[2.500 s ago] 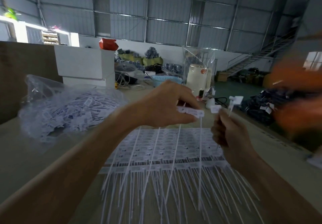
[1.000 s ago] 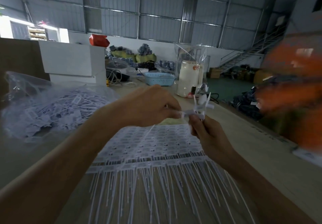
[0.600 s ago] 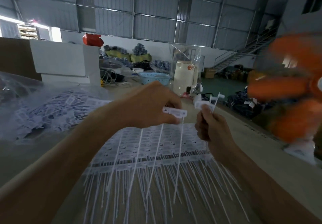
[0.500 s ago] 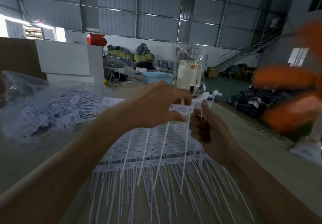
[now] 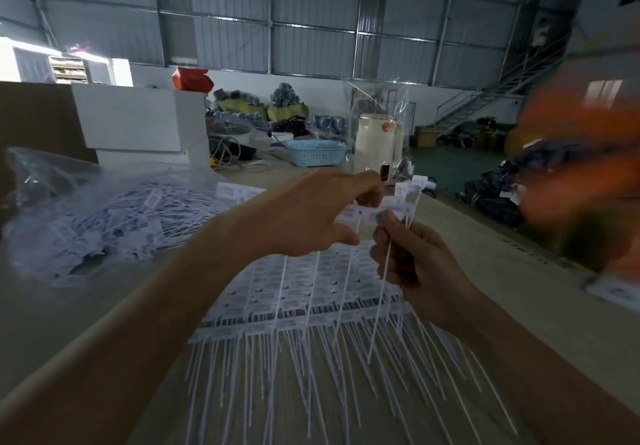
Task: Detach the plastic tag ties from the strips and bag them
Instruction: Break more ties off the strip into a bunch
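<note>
Both hands are raised above the bench (image 5: 485,271), meeting over the stack of strips (image 5: 311,292).

Left hand (image 5: 304,216): fingers curled, thumb and fingertips pinching the head end of a short strip of tag ties (image 5: 360,213). Several tails hang down from it toward the stack, so the long axis of these ties runs roughly vertical, tilted slightly left at the bottom.

Right hand (image 5: 412,257): fingers curled round a small bundle of detached ties (image 5: 412,190). Their heads stick up above the fist; tails trail down below it. The thumb presses on the rightmost tag of the left hand's strip.

Key relation: the end tag lies directly between the two hands, touching both. The right hand is the nearer one to it. Judgement: the coming move is a snap or twist across the row of heads, with the left hand holding the rest of the strip.

Clear bag (image 5: 86,216) of loose ties lies on the bench, well apart to the left. Bagging not yet due for this bundle.
</note>
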A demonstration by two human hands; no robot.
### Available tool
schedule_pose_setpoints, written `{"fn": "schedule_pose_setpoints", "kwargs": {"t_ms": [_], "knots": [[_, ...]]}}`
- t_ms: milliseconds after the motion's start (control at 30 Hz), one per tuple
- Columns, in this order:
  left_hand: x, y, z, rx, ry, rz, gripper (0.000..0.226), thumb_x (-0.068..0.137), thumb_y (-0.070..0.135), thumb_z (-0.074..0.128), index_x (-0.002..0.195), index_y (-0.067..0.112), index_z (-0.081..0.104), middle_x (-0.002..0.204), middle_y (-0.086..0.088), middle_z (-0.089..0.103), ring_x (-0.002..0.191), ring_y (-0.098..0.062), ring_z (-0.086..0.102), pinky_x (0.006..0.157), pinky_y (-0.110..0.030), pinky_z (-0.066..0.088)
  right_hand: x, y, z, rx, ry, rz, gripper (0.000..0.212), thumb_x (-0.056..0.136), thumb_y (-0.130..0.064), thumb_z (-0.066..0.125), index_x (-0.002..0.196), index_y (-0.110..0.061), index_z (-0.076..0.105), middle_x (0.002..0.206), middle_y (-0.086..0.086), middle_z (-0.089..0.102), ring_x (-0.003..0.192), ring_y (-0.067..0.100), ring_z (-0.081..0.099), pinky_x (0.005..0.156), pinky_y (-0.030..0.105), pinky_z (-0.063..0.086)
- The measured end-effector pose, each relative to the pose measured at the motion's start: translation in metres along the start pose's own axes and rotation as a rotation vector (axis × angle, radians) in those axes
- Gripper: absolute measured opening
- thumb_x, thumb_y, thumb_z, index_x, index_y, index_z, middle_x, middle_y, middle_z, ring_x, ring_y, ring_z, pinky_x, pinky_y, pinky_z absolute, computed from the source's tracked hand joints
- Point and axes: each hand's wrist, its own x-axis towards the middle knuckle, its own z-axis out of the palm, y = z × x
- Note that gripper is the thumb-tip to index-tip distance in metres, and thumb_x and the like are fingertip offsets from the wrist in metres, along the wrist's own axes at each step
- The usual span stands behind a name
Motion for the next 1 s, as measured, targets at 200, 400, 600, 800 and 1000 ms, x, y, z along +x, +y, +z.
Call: {"fn": "schedule_pose_setpoints", "kwargs": {"t_ms": [200,400,600,800,1000], "knots": [[-0.004,-0.006,-0.004,0.156,0.071,-0.027,0.03,0.087,0.028,0.072,0.102,0.035,0.046,0.097,0.019,0.054,0.087,-0.01,0.054,0.076,-0.034,0.049,0.001,-0.001,-0.002,0.076,-0.006,0.027,0.033,0.097,-0.033,0.055,0.069,-0.015,0.054,0.072,0.009,0.012,0.053,0.014,0.018,0.051,0.033,0.013],[-0.003,-0.011,-0.006,0.228,0.072,-0.018,0.014,0.091,0.03,0.068,0.1,0.029,0.057,0.093,0.021,0.053,0.086,-0.012,0.055,0.073,-0.031,0.044,-0.002,-0.002,0.003,-0.375,0.052,-0.143,0.041,0.098,-0.036,0.051,0.066,-0.01,0.05,0.054,0.003,0.032,0.046,0.015,0.026,0.045,0.027,0.025],[-0.002,-0.012,-0.006,0.236,0.026,-0.074,0.013,0.093,0.03,0.066,0.106,0.031,0.065,0.106,0.014,0.07,0.086,-0.004,0.057,0.075,-0.028,0.043,0.0,-0.001,0.004,-0.757,0.119,-0.371,0.039,0.096,-0.035,0.049,0.069,-0.008,0.049,0.051,-0.007,0.04,0.046,0.004,0.037,0.052,0.019,0.031],[-0.002,-0.012,-0.009,0.174,-0.038,-0.088,0.011,0.096,0.024,0.061,0.102,0.029,0.068,0.085,0.021,0.067,0.075,0.001,0.057,0.079,-0.037,0.054,0.001,0.004,-0.002,-1.0,0.163,-0.534,0.013,0.099,-0.032,0.049,0.088,-0.026,0.052,0.05,-0.014,0.046,0.045,0.0,0.046,0.047,0.011,0.031],[-0.001,-0.013,-0.011,0.04,-0.014,-0.064,0.009,0.097,0.026,0.058,0.09,0.027,0.063,0.078,0.026,0.061,0.075,0.005,0.06,0.069,-0.038,0.052,0.001,0.002,-0.002,-0.821,0.182,-0.441,0.029,0.094,-0.042,0.05,0.079,-0.019,0.06,0.049,-0.011,0.045,0.041,0.002,0.038,0.047,0.011,0.029]]}}
